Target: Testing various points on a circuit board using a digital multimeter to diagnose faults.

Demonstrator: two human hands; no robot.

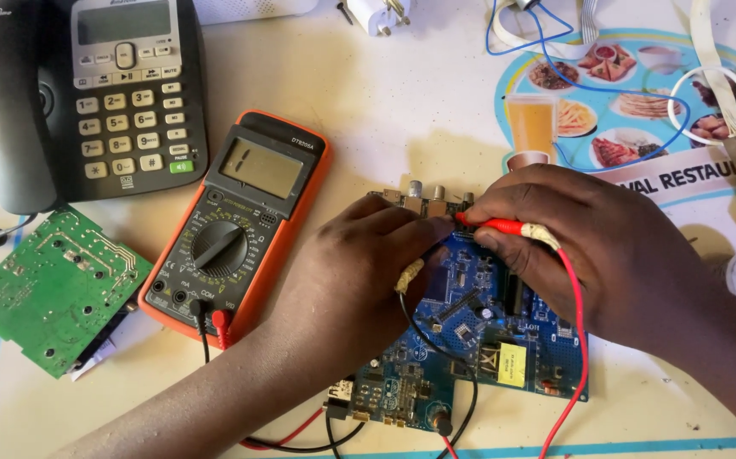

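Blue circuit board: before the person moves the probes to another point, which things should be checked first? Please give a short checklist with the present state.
1. Red probe held in right hand: ok.
2. Black probe held in left hand: ok.
3. Both leads plugged into the orange multimeter: ok.
4. Multimeter display showing a reading: ok.
5. Probe tips touching the blue circuit board: cannot tell, fingers hide them.
6. Dial range suitable: cannot tell.

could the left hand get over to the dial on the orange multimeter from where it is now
Probably yes. The left hand holds the black probe on the blue circuit board, and the orange multimeter lies just beside its wrist with nothing over the dial.
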